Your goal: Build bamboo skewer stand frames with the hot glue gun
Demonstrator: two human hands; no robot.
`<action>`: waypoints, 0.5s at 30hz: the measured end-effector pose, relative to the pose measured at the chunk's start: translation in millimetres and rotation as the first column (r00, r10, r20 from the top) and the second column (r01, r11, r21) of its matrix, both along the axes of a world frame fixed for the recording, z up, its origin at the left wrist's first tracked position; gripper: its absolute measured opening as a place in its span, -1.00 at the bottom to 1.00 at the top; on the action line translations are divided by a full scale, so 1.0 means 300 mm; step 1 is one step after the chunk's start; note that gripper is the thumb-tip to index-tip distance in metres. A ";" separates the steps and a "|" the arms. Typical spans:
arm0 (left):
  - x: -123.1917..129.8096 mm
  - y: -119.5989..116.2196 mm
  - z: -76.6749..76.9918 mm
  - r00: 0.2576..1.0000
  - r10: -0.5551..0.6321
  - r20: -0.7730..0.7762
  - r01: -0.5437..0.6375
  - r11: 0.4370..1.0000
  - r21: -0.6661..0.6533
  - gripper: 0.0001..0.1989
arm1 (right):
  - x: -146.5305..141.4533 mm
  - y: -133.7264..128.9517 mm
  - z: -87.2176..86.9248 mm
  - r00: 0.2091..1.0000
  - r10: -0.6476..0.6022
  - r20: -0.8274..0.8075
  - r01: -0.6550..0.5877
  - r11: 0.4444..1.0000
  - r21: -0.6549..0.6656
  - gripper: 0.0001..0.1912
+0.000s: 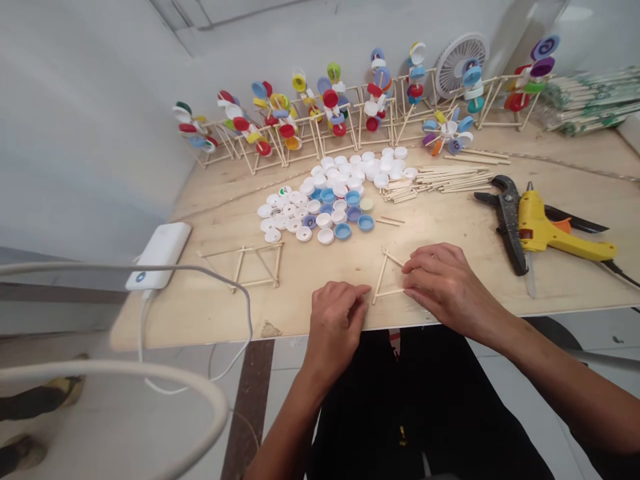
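White fan (461, 65), power bank (161, 255) — cable (142, 320) attached

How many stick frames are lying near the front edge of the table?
2: a triangle beside the left hand, partly covered by the right hand; a larger frame farther left, near the white box.

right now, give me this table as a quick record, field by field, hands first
left hand: beside the small stick frame, contact unclear
right hand: fingers over the right ends of that frame's sticks, grip unclear
left of the hands: another stick frame; white box with a cable plugged in
beyond the hands: bottle caps, mostly white, some blue
right side: yellow glue gun beside a black cutter
back: cap wheels on stick stands; white fan
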State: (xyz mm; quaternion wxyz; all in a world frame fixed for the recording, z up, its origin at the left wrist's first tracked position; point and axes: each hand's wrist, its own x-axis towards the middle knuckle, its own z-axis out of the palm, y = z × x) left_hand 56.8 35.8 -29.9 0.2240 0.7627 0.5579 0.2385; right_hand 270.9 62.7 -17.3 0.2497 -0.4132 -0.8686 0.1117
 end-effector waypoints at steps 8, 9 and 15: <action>0.006 0.011 0.002 0.999 -0.034 -0.025 0.033 0.999 -0.028 -0.78 | -0.005 -0.001 -0.004 1.000 -0.001 0.029 0.001 1.000 -0.008 -0.85; 0.006 0.011 0.003 0.999 -0.032 -0.021 0.031 0.999 -0.028 -0.78 | -0.006 -0.002 -0.003 1.000 0.002 0.030 -0.002 1.000 -0.008 -0.85; 0.006 0.009 0.001 1.000 -0.025 -0.018 0.025 0.999 -0.031 -0.80 | -0.013 -0.006 -0.004 1.000 0.005 0.025 -0.004 1.000 -0.008 -0.84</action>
